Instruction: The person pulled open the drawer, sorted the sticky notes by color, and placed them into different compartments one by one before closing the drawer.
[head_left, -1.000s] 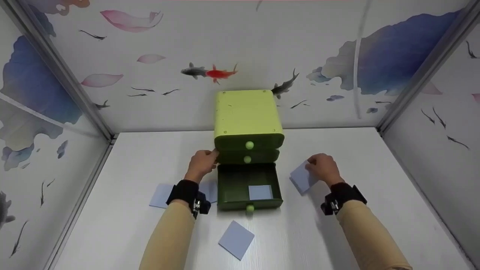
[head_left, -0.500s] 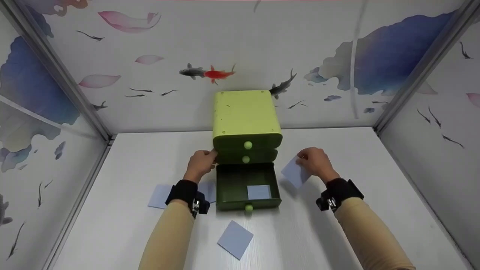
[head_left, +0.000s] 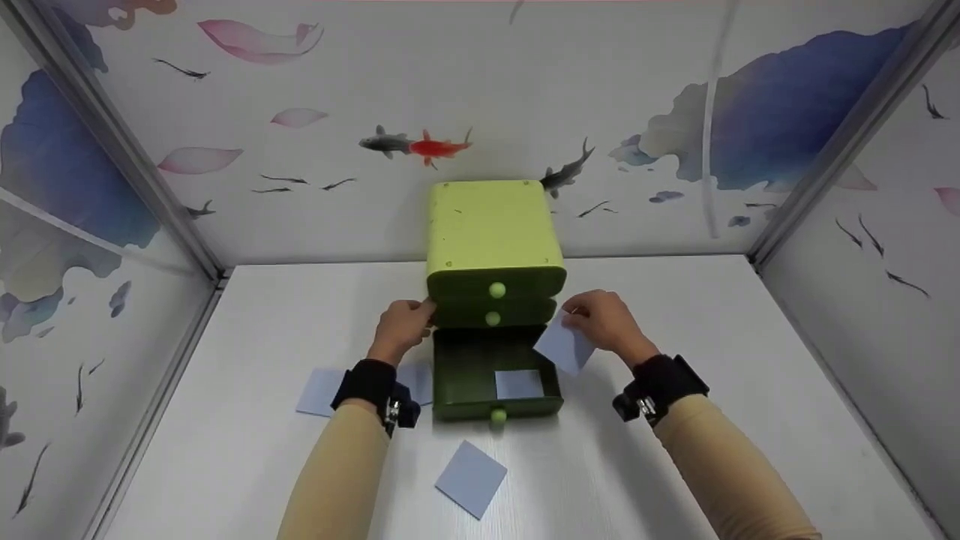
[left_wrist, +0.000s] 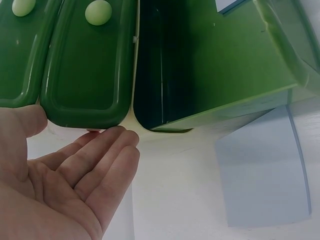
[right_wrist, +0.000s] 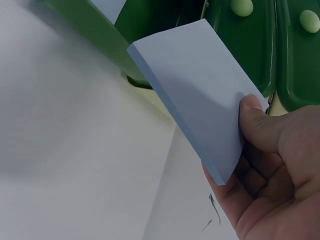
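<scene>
Between its thumb and fingers my right hand (head_left: 604,322) pinches a pale blue sticky note pad (right_wrist: 195,95), held tilted. In the head view the pad overlaps the right wall of the pulled-out bottom drawer (head_left: 465,375). A second blue note pad (head_left: 519,384) lies inside that drawer, at the front right. My left hand (left_wrist: 75,180) touches the left side of the green drawer cabinet (head_left: 495,225) beside the middle drawer. Its fingers are extended along the side, and its thumb is by the drawer front.
Another note pad (head_left: 471,480) lies on the white table (head_left: 600,480) in front of the drawer. More blue note pads (left_wrist: 265,172) lie left of the drawer, partly behind my left wrist in the head view. Patterned wall panels (head_left: 645,75) enclose the table's back and sides.
My right hand has lifted the note pad off the table and moved it left to the drawer's right wall. My left hand stays at the cabinet's side.
</scene>
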